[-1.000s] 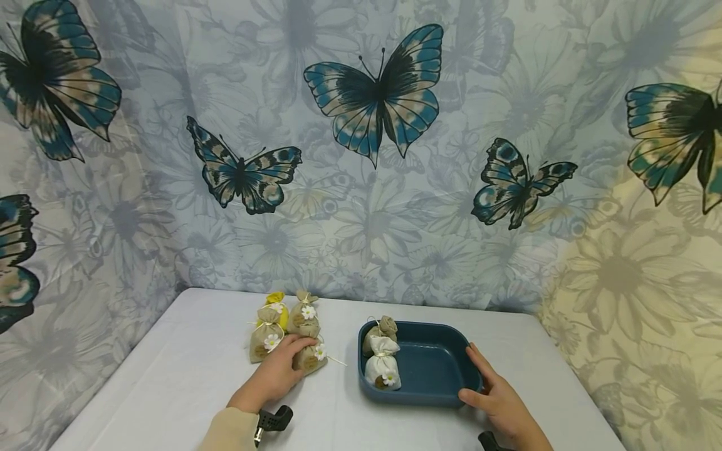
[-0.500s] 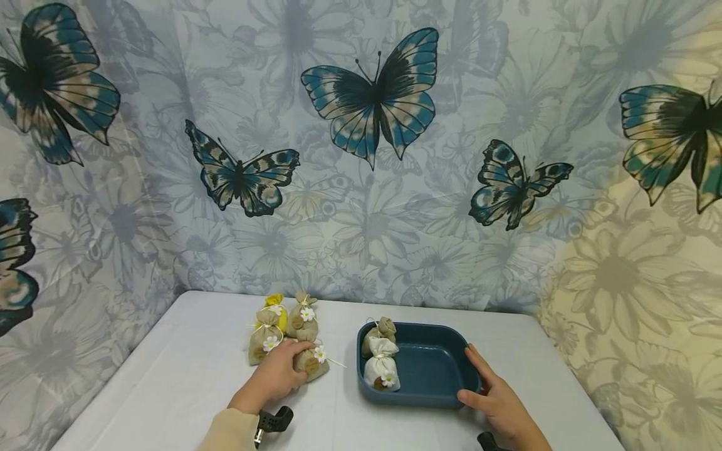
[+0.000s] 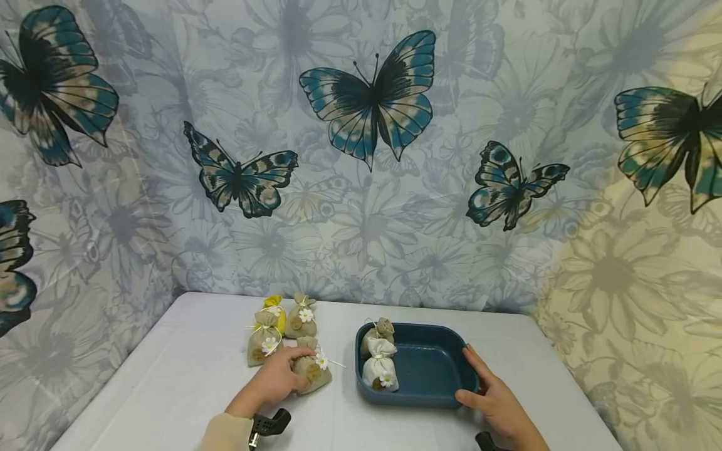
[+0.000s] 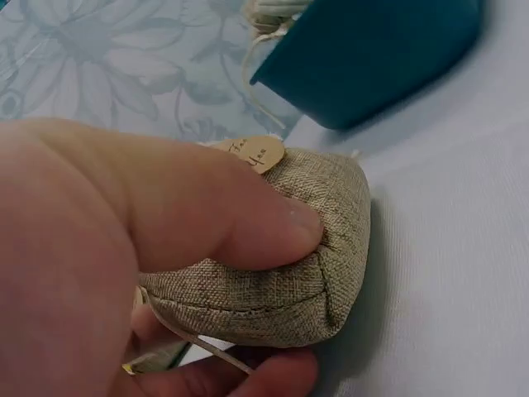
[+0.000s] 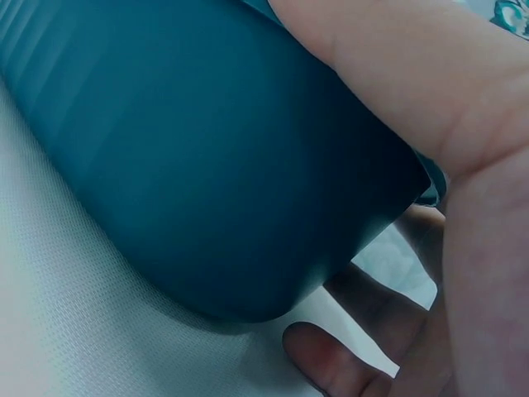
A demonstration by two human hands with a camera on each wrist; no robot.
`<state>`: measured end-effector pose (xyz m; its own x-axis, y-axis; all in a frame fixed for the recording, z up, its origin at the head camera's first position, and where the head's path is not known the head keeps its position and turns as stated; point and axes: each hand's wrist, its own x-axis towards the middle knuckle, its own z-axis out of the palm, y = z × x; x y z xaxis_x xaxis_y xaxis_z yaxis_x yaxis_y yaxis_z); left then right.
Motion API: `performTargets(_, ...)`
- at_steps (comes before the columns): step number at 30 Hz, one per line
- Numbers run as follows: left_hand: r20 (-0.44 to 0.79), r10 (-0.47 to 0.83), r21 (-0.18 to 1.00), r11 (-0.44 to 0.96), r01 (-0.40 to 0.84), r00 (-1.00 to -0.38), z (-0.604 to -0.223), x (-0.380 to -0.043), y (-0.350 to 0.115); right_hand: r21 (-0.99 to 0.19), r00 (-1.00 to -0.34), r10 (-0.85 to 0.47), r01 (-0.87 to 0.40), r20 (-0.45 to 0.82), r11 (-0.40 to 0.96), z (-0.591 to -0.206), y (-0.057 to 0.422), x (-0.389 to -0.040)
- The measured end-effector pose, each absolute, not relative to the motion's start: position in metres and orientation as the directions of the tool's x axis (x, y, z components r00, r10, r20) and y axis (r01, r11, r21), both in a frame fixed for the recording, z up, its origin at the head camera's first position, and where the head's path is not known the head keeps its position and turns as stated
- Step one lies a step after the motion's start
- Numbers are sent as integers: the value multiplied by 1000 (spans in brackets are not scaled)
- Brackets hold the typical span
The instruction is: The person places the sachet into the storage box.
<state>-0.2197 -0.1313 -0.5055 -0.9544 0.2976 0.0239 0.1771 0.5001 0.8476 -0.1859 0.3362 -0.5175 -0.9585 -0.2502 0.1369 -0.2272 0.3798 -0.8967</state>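
Note:
My left hand [image 3: 276, 376] pinches a burlap pouch [image 3: 317, 378] with a white daisy on it, thumb on the near side and fingers across the other. In the left wrist view, a round tan tag [image 4: 264, 152] shows on this pouch, low over the white cloth. On the right, my right hand [image 3: 496, 401] grips the end of a dark blue rectangular dish [image 3: 423, 399], thumb at its front corner and fingers along its far side. Inside the dish's left end sit a white pouch [image 3: 379, 369] and, behind it, another burlap pouch [image 3: 385, 328].
Behind my left hand stand two more burlap pouches, one on the left [image 3: 262, 341] and one farther back [image 3: 301, 321], with a yellow pouch [image 3: 273, 304] between them. A butterfly-print cloth [image 3: 366, 250] hangs behind the white-covered table [image 3: 169, 376].
The left hand's pouch has shifted slightly toward the table's front, opening a gap from the pouch behind it. The right hand keeps its grip on the dish.

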Motion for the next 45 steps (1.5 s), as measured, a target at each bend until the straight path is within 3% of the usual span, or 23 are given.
performTargets(6,-69,305,973,232,5,-950,-507,-214,-131,-902,-963,-242,-208,121,377,-517,336,-185)
performTargets(20,-71,480,985,-102,-136,-874,-492,-212,-137,-906,-958,-249,-227,142,356,-518,336,-187)
performTargets(28,-48,504,977,-157,-146,-863,-483,-210,-133,-910,-959,-244,-228,147,347,-518,336,-186)
performTargets(38,64,483,984,-174,-24,-873,-472,-211,-120,-913,-960,-245,-216,134,347,-520,338,-190)
performTargets(45,77,435,978,-206,-16,-897,-463,-212,-105,-913,-963,-243,-197,113,356,-517,335,-187)
